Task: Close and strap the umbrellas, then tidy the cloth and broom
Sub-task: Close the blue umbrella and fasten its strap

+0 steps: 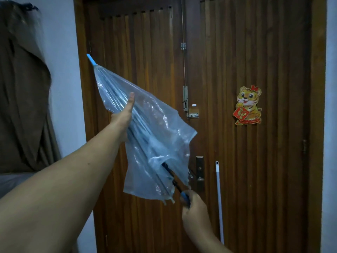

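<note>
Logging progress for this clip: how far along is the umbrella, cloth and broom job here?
Done: the clear umbrella is collapsed, though its canopy hangs loose with no strap visible around it. In hand: the left hand grips the canopy and the right hand holds the blue handle. Left: strapping it, and the white pole, probably the broom's, leaning on the door. No other umbrella shows.

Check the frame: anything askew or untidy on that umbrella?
Yes. The transparent umbrella is collapsed, but its canopy hangs in loose, unstrapped folds. Left hand grips mid-canopy; right hand holds the blue handle.

Umbrella [145,128] clear glossy plastic w/ crinkled film; door [237,52] dark ribbed wood, semi-gloss.
</note>
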